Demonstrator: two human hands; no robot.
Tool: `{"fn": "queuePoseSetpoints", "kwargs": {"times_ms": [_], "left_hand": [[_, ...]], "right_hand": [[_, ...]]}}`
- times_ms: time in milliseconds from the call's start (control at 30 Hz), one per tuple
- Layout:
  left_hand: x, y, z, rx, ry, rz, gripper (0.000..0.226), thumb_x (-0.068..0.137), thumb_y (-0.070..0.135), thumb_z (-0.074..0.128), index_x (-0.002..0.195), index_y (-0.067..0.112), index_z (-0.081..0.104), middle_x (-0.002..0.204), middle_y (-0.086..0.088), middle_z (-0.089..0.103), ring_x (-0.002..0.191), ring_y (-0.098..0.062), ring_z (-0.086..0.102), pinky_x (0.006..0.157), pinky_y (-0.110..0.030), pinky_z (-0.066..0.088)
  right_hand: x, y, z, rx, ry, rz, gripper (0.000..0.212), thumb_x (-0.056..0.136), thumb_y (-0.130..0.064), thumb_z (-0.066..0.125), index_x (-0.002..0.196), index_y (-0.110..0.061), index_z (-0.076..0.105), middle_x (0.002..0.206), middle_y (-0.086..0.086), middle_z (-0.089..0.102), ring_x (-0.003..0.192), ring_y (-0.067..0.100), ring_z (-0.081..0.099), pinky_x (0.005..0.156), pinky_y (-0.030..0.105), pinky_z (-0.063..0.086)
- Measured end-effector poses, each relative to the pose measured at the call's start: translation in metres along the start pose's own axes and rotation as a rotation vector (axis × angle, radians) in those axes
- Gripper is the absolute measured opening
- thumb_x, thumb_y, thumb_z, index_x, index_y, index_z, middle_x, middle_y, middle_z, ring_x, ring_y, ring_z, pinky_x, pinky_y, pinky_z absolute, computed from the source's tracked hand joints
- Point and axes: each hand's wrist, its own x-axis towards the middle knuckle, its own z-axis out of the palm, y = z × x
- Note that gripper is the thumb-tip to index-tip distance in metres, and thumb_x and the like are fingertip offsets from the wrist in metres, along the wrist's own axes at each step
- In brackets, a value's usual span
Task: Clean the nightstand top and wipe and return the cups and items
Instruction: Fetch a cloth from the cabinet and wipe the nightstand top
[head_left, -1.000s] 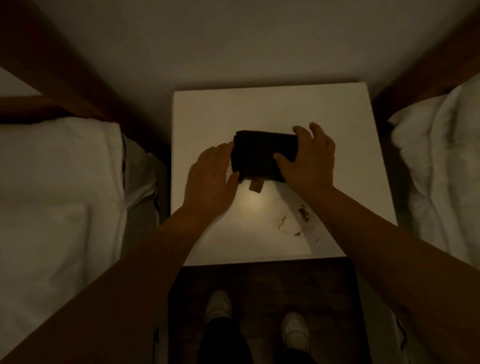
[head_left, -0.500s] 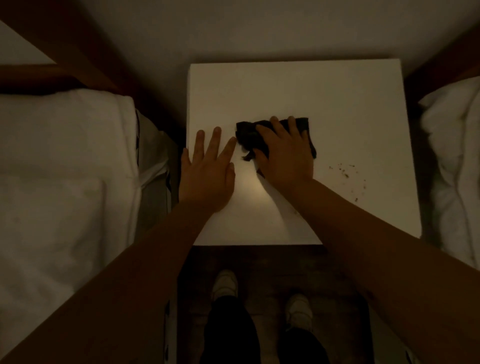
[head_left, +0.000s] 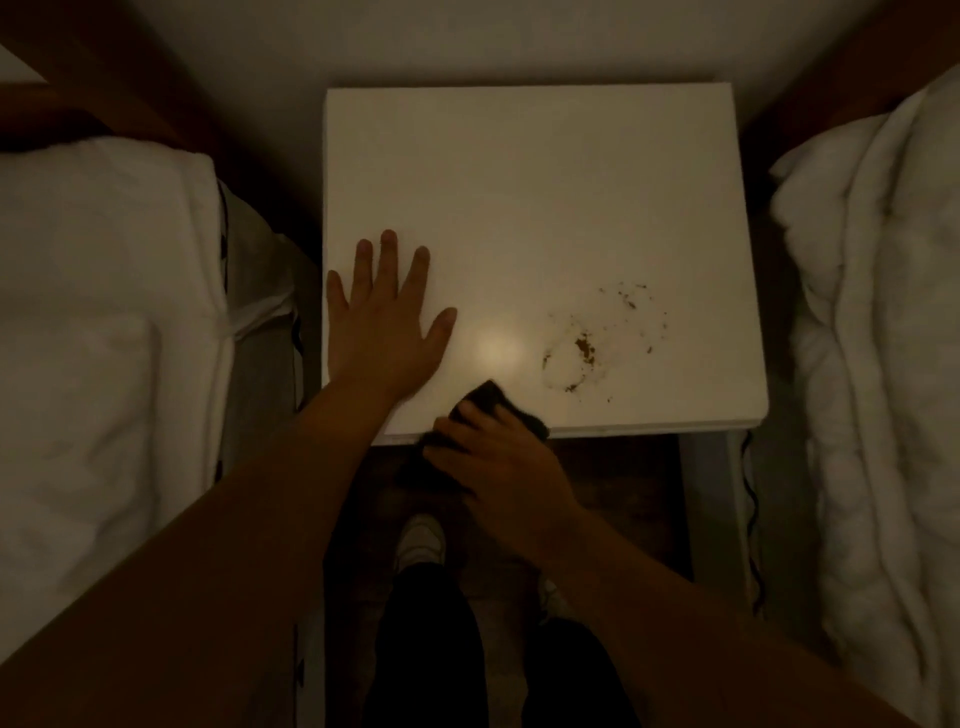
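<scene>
Dim shot from above: a white bed (head_left: 104, 338) fills the left of the frame, then the left hand (head_left: 387, 332) lies flat on the white counter (head_left: 530, 197), fingers spread. At lower center, the right hand (head_left: 498, 467) has its fingers curled over a dark cloth (head_left: 488, 402) at the counter's front edge. Brown crumbs (head_left: 584, 345) sit right of it.

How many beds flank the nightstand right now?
2: one bed left of the nightstand, one bed right. Both run out of frame.
</scene>
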Motion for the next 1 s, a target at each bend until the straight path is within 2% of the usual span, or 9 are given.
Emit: {"fn": "queuePoseSetpoints", "kwargs": {"times_ms": [100,167,333,367,433,533,733,833,1000], "left_hand": [[0.002,-0.001,0.001,0.012,0.029,-0.002,0.072,0.094,0.065,0.015,0.154,0.027,0.005,0.163,-0.008,-0.001,0.148,-0.030,-0.002,0.115,-0.054,-0.001],[0.003,-0.001,0.001,0.024,0.032,-0.005,0.071,0.094,0.064,0.017,0.154,0.028,0.006,0.163,-0.008,0.001,0.148,-0.031,-0.001,0.115,-0.055,0.001],[0.002,0.001,-0.003,0.017,0.030,-0.018,0.069,0.095,0.060,0.021,0.154,0.026,0.009,0.163,-0.009,0.002,0.148,-0.032,-0.001,0.115,-0.057,0.002],[0.002,0.001,-0.004,0.028,0.025,-0.003,0.069,0.095,0.060,0.021,0.154,0.025,0.009,0.162,-0.009,0.003,0.148,-0.032,0.000,0.115,-0.057,0.002],[0.003,0.003,-0.006,0.055,0.015,0.136,0.066,0.096,0.056,0.020,0.153,0.023,0.015,0.162,-0.010,0.010,0.148,-0.032,0.005,0.114,-0.059,0.006],[0.005,0.003,-0.006,0.070,0.003,0.297,0.061,0.097,0.054,0.017,0.152,0.027,0.020,0.161,-0.008,0.015,0.147,-0.031,0.010,0.114,-0.060,0.009],[0.008,0.001,-0.003,0.069,-0.002,0.156,0.064,0.095,0.061,0.017,0.153,0.038,0.002,0.163,-0.003,0.000,0.148,-0.031,-0.003,0.115,-0.061,0.002],[0.006,0.002,-0.005,0.038,0.013,0.132,0.061,0.097,0.056,0.018,0.153,0.036,0.006,0.163,-0.002,0.004,0.148,-0.031,0.000,0.115,-0.061,0.002],[0.007,0.000,-0.006,-0.009,0.015,0.125,0.056,0.099,0.049,0.015,0.153,0.034,0.014,0.163,-0.002,0.009,0.149,-0.029,0.002,0.115,-0.060,0.005]], "right_hand": [[-0.017,-0.001,-0.016,0.066,0.021,-0.075,0.041,0.074,-0.011,0.072,0.114,-0.017,0.070,0.126,0.008,0.064,0.119,0.031,0.057,0.091,0.045,0.052],[-0.008,0.012,-0.039,0.059,0.079,-0.016,0.042,0.084,-0.021,0.056,0.125,-0.020,0.061,0.131,0.008,0.059,0.119,0.027,0.055,0.092,0.035,0.048],[0.041,0.103,-0.111,0.259,0.443,0.242,0.041,0.087,-0.009,0.056,0.124,-0.025,0.060,0.121,-0.015,0.059,0.111,-0.007,0.050,0.099,0.010,0.036],[0.046,0.130,-0.119,0.231,0.494,0.348,0.039,0.088,-0.010,0.056,0.125,-0.021,0.060,0.120,-0.012,0.059,0.113,-0.003,0.050,0.101,0.011,0.035],[0.049,0.175,-0.121,0.049,0.442,0.586,0.040,0.090,-0.015,0.053,0.130,-0.014,0.057,0.128,0.004,0.058,0.126,0.020,0.048,0.111,0.034,0.033],[0.049,0.197,-0.108,-0.139,0.325,0.774,0.046,0.089,-0.024,0.054,0.132,-0.009,0.051,0.144,0.016,0.043,0.140,0.038,0.025,0.114,0.054,0.020],[0.077,0.146,-0.086,-0.121,0.203,0.585,0.043,0.079,-0.033,0.046,0.114,-0.013,0.061,0.119,0.011,0.061,0.128,0.038,0.042,0.110,0.056,0.026],[0.084,0.109,-0.063,-0.161,0.174,0.511,0.038,0.082,-0.035,0.057,0.115,-0.018,0.061,0.123,0.006,0.061,0.132,0.036,0.039,0.110,0.056,0.023],[0.064,0.053,-0.031,-0.036,0.167,0.269,0.031,0.077,-0.021,0.066,0.104,-0.007,0.066,0.111,0.013,0.066,0.120,0.041,0.050,0.106,0.053,0.035]]}}
